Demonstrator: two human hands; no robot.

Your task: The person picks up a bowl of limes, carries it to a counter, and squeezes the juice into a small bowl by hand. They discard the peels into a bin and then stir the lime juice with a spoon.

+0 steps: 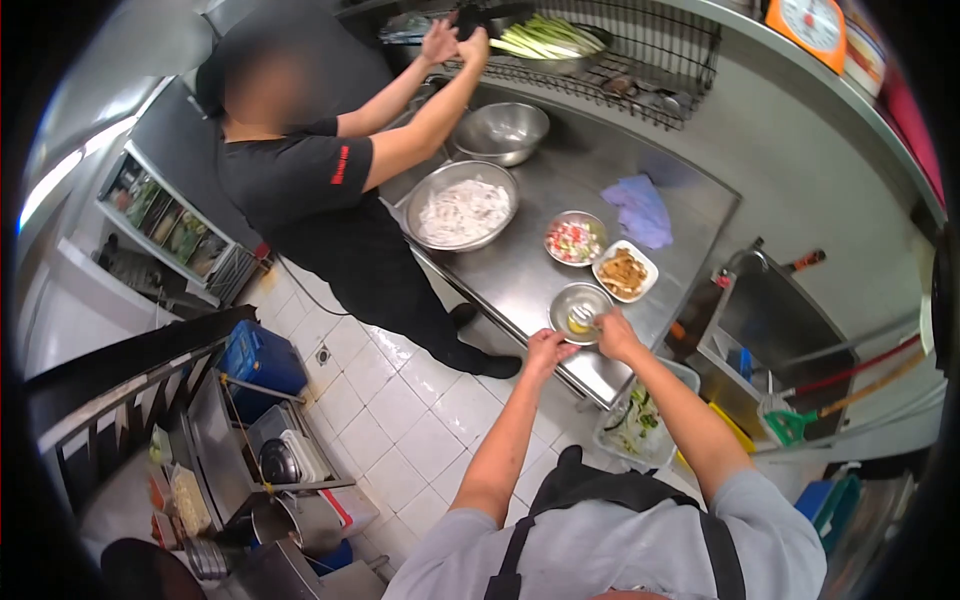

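A small metal bowl [563,303] sits near the front edge of the steel counter, with something yellow and a pale, shiny shape inside it. My left hand [548,353] pinches the bowl's near rim. At its right side, my right hand [617,336] is closed with fingertips at the bowl's edge; what they hold is too small to make out. Just beyond stands a white square dish [650,272] of brown fried-looking pieces. Beside that dish is a metal bowl [552,258] of chopped red, white and green pieces.
A purple cloth [642,212] lies behind the dishes. On the left are a large bowl of floury white food [462,210] and another metal bowl [515,135]. A co-worker [300,180] stands there, arms raised toward a wire rack [665,60]. Right is a sink [790,310]; below, a clear bin [610,445].
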